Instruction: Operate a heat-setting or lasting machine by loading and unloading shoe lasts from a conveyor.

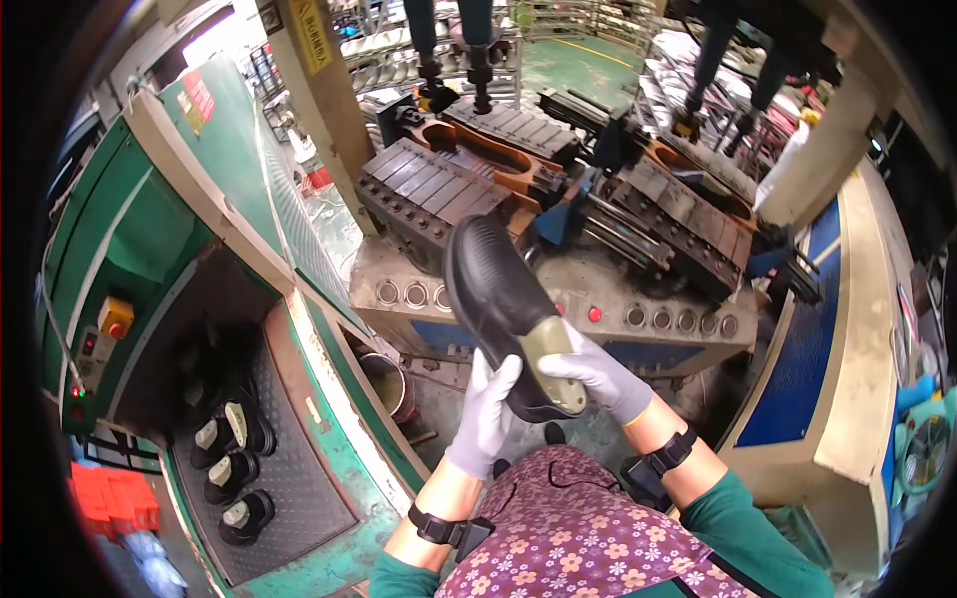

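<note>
A black shoe (pixel 488 274) is held up in front of me, toe pointing away and to the left. An olive-green shoe last (pixel 551 344) fills its opening, and the last's flat end shows near the heel. My left hand (pixel 486 407), in a pale grey-white glove, grips the shoe's left side by the heel, thumb up on the edge. My right hand (pixel 595 374), gloved alike, is closed on the last and the shoe's right side, with its thumb across the last. Beyond the toe stands a two-station press machine (pixel 598 274) with ribbed metal blocks and orange shoe-shaped moulds.
At left, a green oven-like machine (pixel 379 508) has a dark textured belt (pixel 309 503) carrying several black shoes (pixel 231 476). A bucket (pixel 387 387) stands between the machines. To the right is a cream and blue cabinet (pixel 812 389). Orange crates (pixel 115 498) sit at far left.
</note>
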`<action>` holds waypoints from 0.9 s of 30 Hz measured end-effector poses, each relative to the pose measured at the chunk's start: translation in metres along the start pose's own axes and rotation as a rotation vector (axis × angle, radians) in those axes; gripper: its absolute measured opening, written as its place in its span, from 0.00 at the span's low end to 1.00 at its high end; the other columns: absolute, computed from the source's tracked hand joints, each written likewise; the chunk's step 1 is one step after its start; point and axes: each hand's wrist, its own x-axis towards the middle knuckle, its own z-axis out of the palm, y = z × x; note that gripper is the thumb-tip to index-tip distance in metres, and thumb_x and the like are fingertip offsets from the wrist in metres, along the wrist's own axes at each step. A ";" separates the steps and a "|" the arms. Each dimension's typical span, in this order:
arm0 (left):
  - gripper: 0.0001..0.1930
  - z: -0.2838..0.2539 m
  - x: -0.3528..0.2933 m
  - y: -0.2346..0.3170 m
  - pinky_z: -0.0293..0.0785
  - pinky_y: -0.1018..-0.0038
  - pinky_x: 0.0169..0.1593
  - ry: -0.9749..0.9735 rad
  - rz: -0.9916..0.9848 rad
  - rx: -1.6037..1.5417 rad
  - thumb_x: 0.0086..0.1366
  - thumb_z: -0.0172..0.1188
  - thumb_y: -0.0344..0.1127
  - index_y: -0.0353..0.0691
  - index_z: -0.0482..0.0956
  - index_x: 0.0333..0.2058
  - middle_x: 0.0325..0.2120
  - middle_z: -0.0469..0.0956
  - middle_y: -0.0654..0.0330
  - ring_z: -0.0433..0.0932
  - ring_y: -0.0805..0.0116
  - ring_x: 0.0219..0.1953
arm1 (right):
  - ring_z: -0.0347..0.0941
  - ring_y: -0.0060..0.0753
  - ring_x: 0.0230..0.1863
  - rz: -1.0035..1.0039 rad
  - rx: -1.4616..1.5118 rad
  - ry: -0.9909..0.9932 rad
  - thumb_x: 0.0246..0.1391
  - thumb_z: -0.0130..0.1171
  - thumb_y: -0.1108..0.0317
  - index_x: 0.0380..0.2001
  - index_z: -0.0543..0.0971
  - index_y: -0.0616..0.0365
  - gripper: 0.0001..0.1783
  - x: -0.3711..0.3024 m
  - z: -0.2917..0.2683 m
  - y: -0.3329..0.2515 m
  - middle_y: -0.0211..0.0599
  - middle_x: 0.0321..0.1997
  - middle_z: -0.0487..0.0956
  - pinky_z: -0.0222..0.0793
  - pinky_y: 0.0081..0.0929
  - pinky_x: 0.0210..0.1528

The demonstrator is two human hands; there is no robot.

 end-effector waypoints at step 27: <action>0.21 -0.175 -0.156 -0.129 0.72 0.72 0.56 1.157 -0.163 0.341 0.74 0.52 0.40 0.35 0.70 0.60 0.51 0.78 0.57 0.78 0.65 0.52 | 0.80 0.30 0.31 0.395 -0.433 0.003 0.42 0.72 0.64 0.35 0.86 0.55 0.15 0.443 -0.262 -0.142 0.35 0.35 0.84 0.76 0.28 0.36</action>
